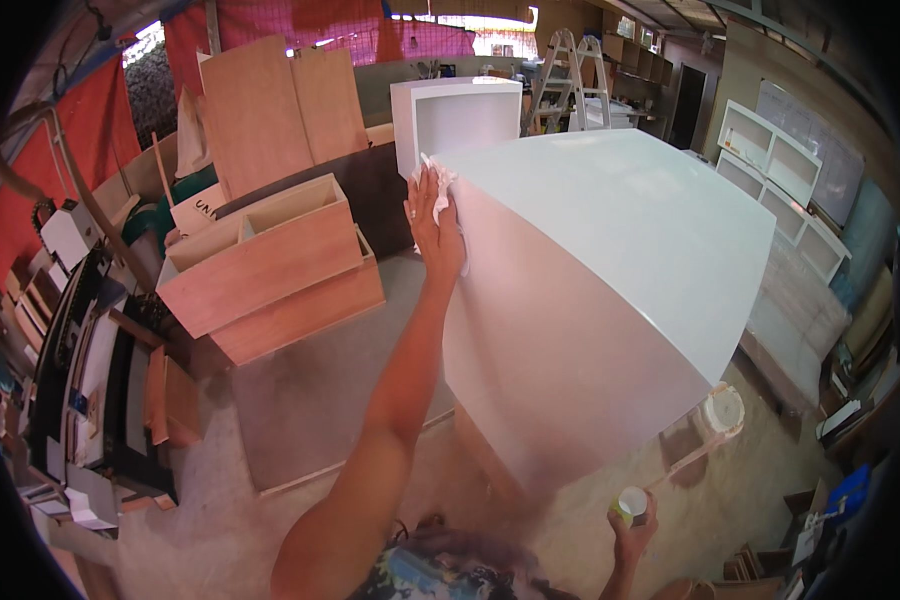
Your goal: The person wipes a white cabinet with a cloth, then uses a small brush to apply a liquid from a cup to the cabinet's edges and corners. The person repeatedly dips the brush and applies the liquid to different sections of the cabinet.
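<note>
My left hand point(436, 225) reaches out and presses a crumpled white cloth point(442, 180) against the far left part of a large white cabinet point(570, 330). The cloth lies near the upper corner of the side panel that faces me, and part of it shows beyond my fingers. The glossy white top face point(630, 202) of the cabinet reflects light. Low on the right, close to my body, my right hand point(634, 525) grips a small green-and-white cup point(630, 506). Its round white opening faces up; I cannot tell what it contains.
Stacked plywood drawer boxes point(270, 262) rest on a dark board point(307, 420) at left. A long black machine rail point(67, 375) runs beyond them. Behind the cabinet stand a white open box point(457, 112) and a stepladder point(562, 75). A white bucket point(722, 411) sits on the floor at right.
</note>
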A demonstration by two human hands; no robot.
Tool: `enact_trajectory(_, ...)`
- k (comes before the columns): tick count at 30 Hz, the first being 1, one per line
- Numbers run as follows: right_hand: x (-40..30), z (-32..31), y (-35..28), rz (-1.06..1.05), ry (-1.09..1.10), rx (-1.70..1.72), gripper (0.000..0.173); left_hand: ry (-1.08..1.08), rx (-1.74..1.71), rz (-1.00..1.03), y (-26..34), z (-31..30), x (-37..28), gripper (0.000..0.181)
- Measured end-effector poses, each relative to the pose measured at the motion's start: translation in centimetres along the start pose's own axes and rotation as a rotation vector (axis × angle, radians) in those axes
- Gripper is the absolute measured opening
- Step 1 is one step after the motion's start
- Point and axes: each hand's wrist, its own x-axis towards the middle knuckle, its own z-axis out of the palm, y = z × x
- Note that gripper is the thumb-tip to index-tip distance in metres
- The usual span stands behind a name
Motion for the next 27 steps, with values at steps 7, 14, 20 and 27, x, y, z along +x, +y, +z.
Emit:
enact_trajectory(7,0.0,0.6,-0.6,-0.01,0.014,0.02,0.059,0.025,0.023,0.065,-1.5,-0.2,-3.1,0.051)
enact_trajectory(14,0.3,1.0,-0.4,-0.029,0.003,-0.011,0.061,0.009,0.032,0.1,-1.9,-0.2,-1.3,0.056)
enact_trajectory(20,0.6,0.5,0.1,-0.018,-0.002,-0.012,0.059,0.006,-0.019,0.066,1.7,0.5,-1.5,0.052)
enact_trajectory(27,1.3,-0.4,-0.1,-0.022,-0.009,-0.036,0.057,-0.011,-0.302,0.063,3.5,0.7,-3.0,0.053)
